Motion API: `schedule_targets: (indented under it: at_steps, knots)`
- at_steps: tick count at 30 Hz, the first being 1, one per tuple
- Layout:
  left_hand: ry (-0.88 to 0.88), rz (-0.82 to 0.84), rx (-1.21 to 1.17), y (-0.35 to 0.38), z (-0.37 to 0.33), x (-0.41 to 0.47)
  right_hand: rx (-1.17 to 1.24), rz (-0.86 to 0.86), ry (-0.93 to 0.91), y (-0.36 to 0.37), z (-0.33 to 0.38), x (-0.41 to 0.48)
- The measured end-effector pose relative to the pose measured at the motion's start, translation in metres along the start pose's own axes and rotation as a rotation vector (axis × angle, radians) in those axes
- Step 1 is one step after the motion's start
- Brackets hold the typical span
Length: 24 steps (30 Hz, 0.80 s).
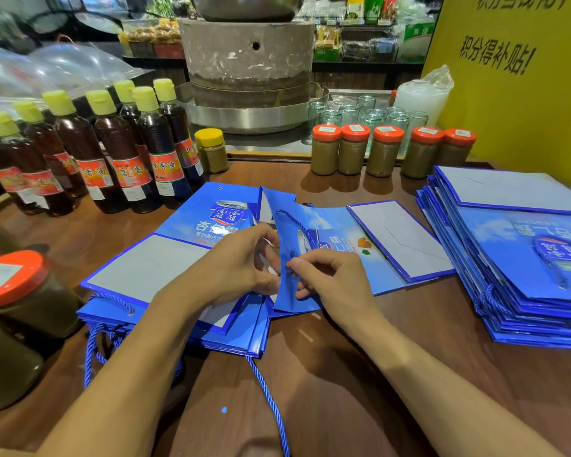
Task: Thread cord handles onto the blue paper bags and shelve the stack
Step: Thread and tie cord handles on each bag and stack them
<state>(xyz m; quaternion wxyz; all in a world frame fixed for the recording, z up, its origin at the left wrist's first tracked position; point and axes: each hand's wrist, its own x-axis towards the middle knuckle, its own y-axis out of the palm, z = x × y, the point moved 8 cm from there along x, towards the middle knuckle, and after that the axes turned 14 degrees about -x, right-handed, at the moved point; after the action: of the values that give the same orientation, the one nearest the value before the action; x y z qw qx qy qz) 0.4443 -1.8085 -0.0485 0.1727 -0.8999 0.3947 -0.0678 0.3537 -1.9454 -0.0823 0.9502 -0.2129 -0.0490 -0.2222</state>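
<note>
From my remote seat I see one wooden table (343, 374) filling the lower view, one grey stone mill (248, 54) behind it, and one yellow sign (524, 94) at the right reading "积分得补贴!". Two stacks of flat blue bags lie on the table. The right stack (508, 258) sits well apart from the hands, and the left stack (139, 268) lies under my operator's left forearm; I cannot count the bags in either. The top bag of the left stack shows a can logo and a large "杏", with the next characters hidden by the hand. Between the stacks lies one blue paper bag (330, 222), its near edge lifted upright. The left hand (241, 258) curls around that edge from behind. The right hand (333, 278) pinches it from the front with thumb and forefinger, where a blue cord (294, 222) loops across the print. I cannot tell whether the cord's end is between the fingers. A second loose cord (267, 390) trails off the near table edge. At the back left I count seven yellow-capped bottles (122, 153) labelled "香油". There are five orange-lidded jars (355, 150) in a row at the back and one yellow-lidded jar (210, 150) beside the bottles.
</note>
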Motion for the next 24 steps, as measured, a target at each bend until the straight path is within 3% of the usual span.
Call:
schedule_targets:
  at_steps: [9, 19, 24]
  knots:
    - [0.081, 0.017, -0.034, 0.005, -0.016, -0.004, 0.176, 0.106, 0.109, 0.004, -0.002, 0.008]
    - [0.112, 0.063, 0.080, 0.011, -0.016, -0.004, 0.081, 0.141, 0.144, 0.010, -0.001, 0.008]
    - [0.061, 0.079, -0.004, 0.011, -0.011, -0.005, 0.059, 0.109, 0.137, 0.006, -0.001, 0.005]
